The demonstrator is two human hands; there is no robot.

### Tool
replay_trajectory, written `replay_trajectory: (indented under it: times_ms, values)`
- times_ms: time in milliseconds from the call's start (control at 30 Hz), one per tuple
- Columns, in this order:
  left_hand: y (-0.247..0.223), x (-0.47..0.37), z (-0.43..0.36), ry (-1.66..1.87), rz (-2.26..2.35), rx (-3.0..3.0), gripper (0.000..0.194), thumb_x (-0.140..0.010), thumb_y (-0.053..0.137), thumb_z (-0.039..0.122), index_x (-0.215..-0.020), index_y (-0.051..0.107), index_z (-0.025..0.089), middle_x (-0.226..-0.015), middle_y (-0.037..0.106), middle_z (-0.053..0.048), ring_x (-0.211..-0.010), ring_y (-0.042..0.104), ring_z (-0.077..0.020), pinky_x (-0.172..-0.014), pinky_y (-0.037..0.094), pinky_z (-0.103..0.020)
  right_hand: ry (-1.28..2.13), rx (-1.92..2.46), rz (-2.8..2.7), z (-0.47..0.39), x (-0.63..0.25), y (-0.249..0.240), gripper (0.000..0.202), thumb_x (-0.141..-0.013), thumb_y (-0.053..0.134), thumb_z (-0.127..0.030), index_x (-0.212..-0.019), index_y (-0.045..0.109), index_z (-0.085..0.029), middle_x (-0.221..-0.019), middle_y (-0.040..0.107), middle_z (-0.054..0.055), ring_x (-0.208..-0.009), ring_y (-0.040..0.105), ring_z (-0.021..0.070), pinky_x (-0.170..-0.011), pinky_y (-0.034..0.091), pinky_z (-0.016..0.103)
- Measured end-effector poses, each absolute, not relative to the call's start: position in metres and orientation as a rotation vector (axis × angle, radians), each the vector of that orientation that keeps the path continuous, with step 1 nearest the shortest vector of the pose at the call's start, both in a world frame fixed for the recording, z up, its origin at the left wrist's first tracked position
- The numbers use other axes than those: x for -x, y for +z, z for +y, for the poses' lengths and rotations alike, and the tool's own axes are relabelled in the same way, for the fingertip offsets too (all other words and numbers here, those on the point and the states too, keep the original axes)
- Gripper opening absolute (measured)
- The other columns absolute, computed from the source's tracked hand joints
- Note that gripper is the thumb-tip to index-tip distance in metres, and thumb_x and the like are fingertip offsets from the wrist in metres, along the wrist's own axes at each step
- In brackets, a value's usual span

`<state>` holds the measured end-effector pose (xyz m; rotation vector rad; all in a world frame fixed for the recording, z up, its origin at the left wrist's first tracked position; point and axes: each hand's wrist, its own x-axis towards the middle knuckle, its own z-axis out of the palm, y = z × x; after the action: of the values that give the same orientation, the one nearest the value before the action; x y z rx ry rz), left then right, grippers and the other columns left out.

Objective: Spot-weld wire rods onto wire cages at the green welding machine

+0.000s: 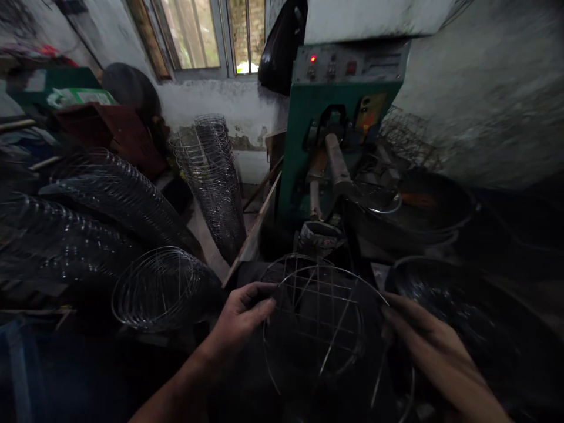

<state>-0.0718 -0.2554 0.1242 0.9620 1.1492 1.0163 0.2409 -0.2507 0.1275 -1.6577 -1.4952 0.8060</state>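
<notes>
In front of me is a round wire frame with a crossed wire grid [333, 267], dark and thin. My left hand [247, 311] pinches its left rim between thumb and forefinger. At the opposite side, my right hand [418, 329] is closed on the rim with its fingertips, slightly blurred. The wires run down below both hands over a dark surface or clothing; I cannot tell how many rings overlap there. Left of my left hand, a stack of round wire hoops [154, 288] lies close by.
Ahead stands a green machine [293, 147] with a lit red lamp and protruding metal arms [337, 161]. A tall stack of wire racks [211, 182] leans near the wall. More stacked wirework [118, 194] lies left. On the right are a dark round pan [440, 202] and a basin of shiny wire pieces [453, 305].
</notes>
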Motion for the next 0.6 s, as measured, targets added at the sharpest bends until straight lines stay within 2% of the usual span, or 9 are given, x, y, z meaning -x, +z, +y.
replay_trajectory:
  times_ms: [133, 300, 400, 600]
  values:
    - [0.124, 0.072, -0.261, 0.941, 1.198, -1.046, 0.044, -0.077, 0.074, 0.047, -0.108, 0.072, 0.015, -0.094, 0.074, -0.010, -0.088, 0.069, -0.0265, -0.070, 0.055, -0.030, 0.745, 1.678, -1.696, -0.254, -0.247, 0.139, 0.046, -0.086, 0.057, -0.050, -0.117, 0.068, -0.018, -0.106, 0.074, 0.011, -0.097, 0.070, 0.0300, -0.085, 0.058, 0.042]
    - [0.132, 0.065, -0.258, 0.862, 1.177, -1.123, 0.044, -0.081, 0.070, 0.048, -0.111, 0.070, 0.016, -0.103, 0.074, -0.010, -0.097, 0.069, -0.0281, -0.080, 0.057, -0.032, 0.524, 1.580, -1.887, -0.251, -0.230, 0.169, 0.038, -0.095, 0.051, -0.043, -0.122, 0.065, -0.021, -0.115, 0.070, 0.009, -0.106, 0.065, 0.0251, -0.094, 0.052, 0.041]
    - [0.141, 0.055, -0.251, 0.828, 1.138, -1.154, 0.043, -0.080, 0.071, 0.047, -0.111, 0.071, 0.017, -0.105, 0.073, -0.010, -0.100, 0.069, -0.0296, -0.080, 0.058, -0.034, 0.490, 1.436, -2.065, -0.243, -0.213, 0.183, 0.034, -0.097, 0.052, -0.038, -0.126, 0.064, -0.024, -0.115, 0.069, 0.007, -0.107, 0.063, 0.0224, -0.094, 0.052, 0.038]
    - [0.140, 0.040, -0.243, 0.828, 0.986, -1.154, 0.042, -0.078, 0.073, 0.047, -0.107, 0.073, 0.017, -0.103, 0.074, -0.011, -0.100, 0.068, -0.0287, -0.084, 0.056, -0.035, 0.571, 1.400, -2.144, -0.234, -0.204, 0.178, 0.028, -0.098, 0.048, -0.031, -0.114, 0.071, -0.024, -0.104, 0.071, 0.006, -0.092, 0.068, 0.0196, -0.082, 0.054, 0.032]
